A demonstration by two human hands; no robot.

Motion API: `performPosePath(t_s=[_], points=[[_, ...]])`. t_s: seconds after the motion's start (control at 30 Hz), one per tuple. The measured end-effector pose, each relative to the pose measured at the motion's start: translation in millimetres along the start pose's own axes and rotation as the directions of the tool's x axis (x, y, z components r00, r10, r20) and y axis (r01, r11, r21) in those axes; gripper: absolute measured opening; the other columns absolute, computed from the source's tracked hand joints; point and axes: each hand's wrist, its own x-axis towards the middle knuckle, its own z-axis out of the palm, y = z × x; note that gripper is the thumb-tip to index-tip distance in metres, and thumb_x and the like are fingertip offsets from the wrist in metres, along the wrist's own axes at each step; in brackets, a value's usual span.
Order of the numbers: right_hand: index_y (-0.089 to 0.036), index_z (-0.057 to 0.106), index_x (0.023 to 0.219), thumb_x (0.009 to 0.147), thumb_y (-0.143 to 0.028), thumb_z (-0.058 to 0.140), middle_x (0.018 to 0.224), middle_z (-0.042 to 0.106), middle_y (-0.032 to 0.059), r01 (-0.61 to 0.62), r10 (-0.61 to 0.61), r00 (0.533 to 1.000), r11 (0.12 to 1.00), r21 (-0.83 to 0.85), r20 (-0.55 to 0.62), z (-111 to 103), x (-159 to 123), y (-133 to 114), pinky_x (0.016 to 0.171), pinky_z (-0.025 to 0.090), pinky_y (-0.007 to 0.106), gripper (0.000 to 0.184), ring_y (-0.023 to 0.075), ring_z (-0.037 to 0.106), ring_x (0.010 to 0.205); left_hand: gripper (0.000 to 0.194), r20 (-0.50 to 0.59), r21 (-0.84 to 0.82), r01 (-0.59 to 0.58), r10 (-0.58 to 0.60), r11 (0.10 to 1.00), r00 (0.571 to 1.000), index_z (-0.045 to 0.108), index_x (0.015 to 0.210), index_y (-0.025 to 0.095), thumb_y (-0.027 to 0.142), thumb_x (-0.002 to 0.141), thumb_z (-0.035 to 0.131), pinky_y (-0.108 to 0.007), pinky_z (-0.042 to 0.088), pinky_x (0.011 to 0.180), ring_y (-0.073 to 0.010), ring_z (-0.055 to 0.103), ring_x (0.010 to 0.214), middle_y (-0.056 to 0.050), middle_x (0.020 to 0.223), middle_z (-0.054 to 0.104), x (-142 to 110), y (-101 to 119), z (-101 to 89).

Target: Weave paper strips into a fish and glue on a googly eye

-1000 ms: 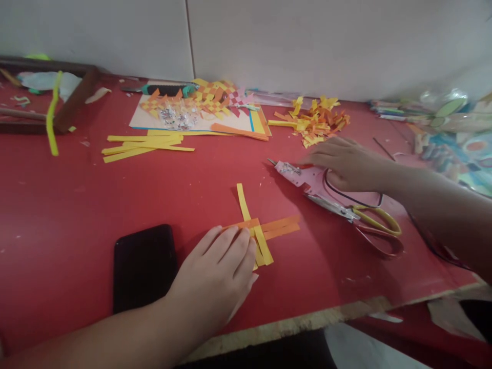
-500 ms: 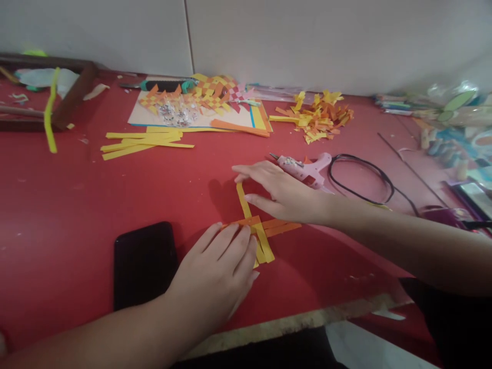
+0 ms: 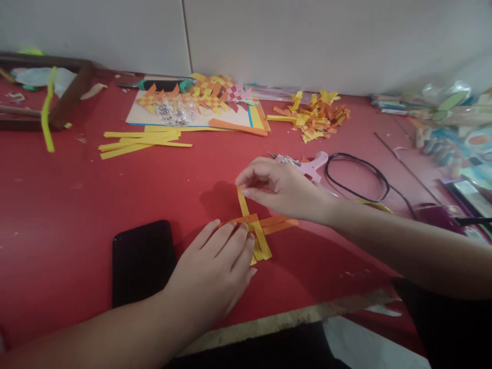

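Yellow and orange paper strips cross each other in a small weave [image 3: 263,240] on the red table. My left hand [image 3: 217,266] lies flat over its left part, fingers stretched out and pressing down, so that part is hidden. Above the weave, my right hand [image 3: 274,185] pinches the far end of a yellow paper strip [image 3: 243,202] between thumb and fingertips. That strip rises away from the woven part. Orange strip ends [image 3: 282,223] stick out to the right, under my right wrist.
A black phone [image 3: 142,261] lies left of my left hand. Behind my right hand is a pink glue gun [image 3: 313,166] with a looped black cord [image 3: 359,156]. Farther back are loose yellow strips [image 3: 142,142], paper scraps [image 3: 311,118], woven pieces [image 3: 211,92] and a brown frame [image 3: 73,97].
My right thumb and fingers have closed from spread apart to a pinch on the yellow strip's end. My left hand stays on the weave. The view has shifted slightly.
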Motion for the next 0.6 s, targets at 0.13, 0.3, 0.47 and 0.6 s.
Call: performPosePath(t_s=[0.13,0.3,0.47,0.6], points=[[-0.019,0.059,0.123,0.083,-0.023,0.064,0.118,0.067,0.0107,-0.010,0.008,1.000,0.988,-0.153,-0.016,7,-1,3,0.103,0.045,0.049,0.040,0.0269,0.060,0.116,0.035,0.007,0.007,-0.007,0.007,1.000,1.000,0.069,0.116,0.008,0.028,0.098,0.047,-0.047,0.048,0.096,-0.0291,0.067,0.104,-0.012,0.119,0.072,1,-1,-0.6],[-0.019,0.045,0.137,0.086,-0.023,0.059,0.104,0.065,0.0057,0.004,-0.014,0.999,0.974,0.225,0.043,16,-4,11,0.089,0.055,0.036,0.053,0.0167,0.065,0.093,0.036,0.010,0.012,-0.007,0.007,1.000,1.000,0.068,0.118,0.007,0.028,0.098,0.047,-0.047,0.048,0.096,-0.0296,0.067,0.104,-0.012,0.118,0.073,0,-2,-0.4],[-0.023,0.043,0.135,0.083,-0.021,0.063,0.117,0.059,0.0075,-0.098,0.097,0.995,0.923,0.371,0.021,16,-6,10,0.076,0.058,0.032,0.055,0.0122,0.065,0.080,0.035,0.009,0.004,-0.012,0.012,1.000,1.000,0.068,0.117,0.007,0.028,0.097,0.047,-0.048,0.048,0.095,-0.0300,0.067,0.103,-0.012,0.118,0.073,0,-1,-0.1],[-0.020,0.050,0.123,0.082,-0.020,0.063,0.101,0.068,0.0049,-0.139,0.105,0.988,0.922,0.362,0.112,11,-12,-1,0.078,0.058,0.029,0.043,0.0149,0.069,0.089,0.035,0.033,0.002,-0.010,0.010,1.000,0.999,0.068,0.117,0.007,0.028,0.097,0.047,-0.048,0.048,0.095,-0.0299,0.067,0.103,-0.012,0.118,0.072,1,0,-0.3]])
